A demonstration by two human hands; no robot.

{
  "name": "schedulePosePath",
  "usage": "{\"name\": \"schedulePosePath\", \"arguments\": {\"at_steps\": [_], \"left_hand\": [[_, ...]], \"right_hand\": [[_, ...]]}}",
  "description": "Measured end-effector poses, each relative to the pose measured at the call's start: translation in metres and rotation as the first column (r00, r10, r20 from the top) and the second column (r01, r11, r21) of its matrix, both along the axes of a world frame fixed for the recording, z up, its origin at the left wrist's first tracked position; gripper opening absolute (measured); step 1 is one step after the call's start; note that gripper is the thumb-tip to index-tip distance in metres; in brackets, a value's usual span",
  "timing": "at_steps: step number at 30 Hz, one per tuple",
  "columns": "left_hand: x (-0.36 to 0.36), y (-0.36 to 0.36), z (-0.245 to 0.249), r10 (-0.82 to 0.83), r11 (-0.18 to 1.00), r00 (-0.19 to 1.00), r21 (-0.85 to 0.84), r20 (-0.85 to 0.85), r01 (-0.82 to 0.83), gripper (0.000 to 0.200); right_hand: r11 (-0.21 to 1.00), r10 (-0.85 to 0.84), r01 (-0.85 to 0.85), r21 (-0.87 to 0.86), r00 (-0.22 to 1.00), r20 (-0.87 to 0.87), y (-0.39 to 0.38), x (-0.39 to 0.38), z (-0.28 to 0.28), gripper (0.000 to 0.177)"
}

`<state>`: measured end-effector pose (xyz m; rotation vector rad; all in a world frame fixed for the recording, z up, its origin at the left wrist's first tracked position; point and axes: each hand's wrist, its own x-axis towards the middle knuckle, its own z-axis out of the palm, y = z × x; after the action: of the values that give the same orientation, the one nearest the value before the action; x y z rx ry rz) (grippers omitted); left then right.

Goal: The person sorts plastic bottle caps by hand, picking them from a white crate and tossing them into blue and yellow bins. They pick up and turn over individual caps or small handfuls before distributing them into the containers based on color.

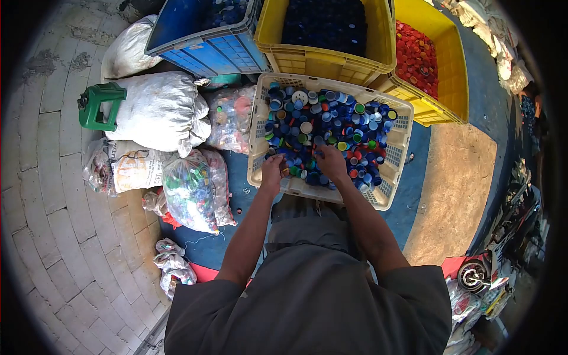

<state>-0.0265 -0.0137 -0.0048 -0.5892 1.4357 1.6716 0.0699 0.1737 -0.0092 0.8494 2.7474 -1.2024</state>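
Note:
A white perforated basket (pixel 397 127) holds many bottle caps (pixel 349 127), mostly blue, with some green, red, white and yellow ones among them. At the basket's near left part, my left hand (pixel 273 170) is closed, its fingers bent over the caps; what it holds, if anything, is too small to make out. My right hand (pixel 329 161) reaches into the caps near the middle of the basket, fingers bent together and partly lost among the dark blue caps. A gap with caps lies between the two hands.
Behind the basket stand a blue crate (pixel 219 56), a yellow crate (pixel 325 66) of dark caps and another yellow crate (pixel 455 71) of red caps. White sacks (pixel 154 112), a green jerrycan (pixel 100 106) and clear bags (pixel 192 189) are at left. Cardboard (pixel 452 189) lies at right.

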Motion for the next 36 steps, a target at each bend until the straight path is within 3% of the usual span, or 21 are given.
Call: {"name": "schedulePosePath", "arguments": {"at_steps": [3,9,16,19,22,23,25,28,31,34,36], "left_hand": [[0.004,-0.007,0.004,0.039,0.999,0.999,0.010,0.002,-0.039,0.014],[0.004,-0.015,0.016,-0.014,0.998,0.998,-0.062,-0.059,0.010,0.017],[-0.004,-0.005,0.012,-0.100,0.990,0.985,-0.112,-0.140,0.085,0.021],[-0.011,-0.001,-0.006,-0.298,0.941,0.892,-0.260,-0.340,0.216,0.027],[-0.016,0.011,-0.002,-0.612,0.767,0.596,-0.575,-0.519,0.287,0.033],[-0.018,0.016,-0.001,-0.651,0.736,0.543,-0.616,-0.531,0.280,0.032],[-0.020,0.027,-0.004,-0.722,0.674,0.430,-0.692,-0.542,0.259,0.031],[-0.021,0.040,-0.016,-0.793,0.590,0.306,-0.790,-0.527,0.167,0.031],[-0.023,0.053,-0.012,-0.868,0.468,0.276,-0.868,-0.414,0.169,0.032],[-0.027,0.060,-0.009,-0.904,0.390,0.260,-0.903,-0.339,0.179,0.028],[-0.030,0.059,-0.017,-0.861,0.478,0.290,-0.860,-0.419,0.177,0.025]], "right_hand": [[0.990,0.125,-0.121,0.073,0.991,-0.054,-0.018,-0.028,0.003,0.031],[0.976,0.194,-0.211,0.047,0.953,0.233,-0.025,-0.073,0.003,0.038],[0.967,0.225,-0.252,0.039,0.914,0.338,-0.021,-0.077,-0.003,0.040],[0.985,0.169,-0.173,-0.004,0.951,0.259,-0.016,-0.069,0.004,0.042],[0.999,0.046,-0.045,-0.023,0.996,0.070,-0.008,-0.049,0.006,0.044],[0.989,-0.032,0.042,-0.144,0.997,0.071,-0.004,-0.040,0.007,0.042],[0.903,-0.188,0.210,-0.374,0.978,0.097,0.001,-0.024,0.017,0.040],[0.467,-0.453,0.411,-0.783,0.872,0.187,0.003,0.003,0.023,0.035],[0.315,-0.521,0.427,-0.848,0.824,0.221,0.001,0.027,0.023,0.033],[0.293,-0.513,0.424,-0.857,0.826,0.233,-0.003,0.041,0.025,0.034],[0.285,-0.518,0.426,-0.859,0.822,0.236,-0.005,0.045,0.028,0.033]]}}
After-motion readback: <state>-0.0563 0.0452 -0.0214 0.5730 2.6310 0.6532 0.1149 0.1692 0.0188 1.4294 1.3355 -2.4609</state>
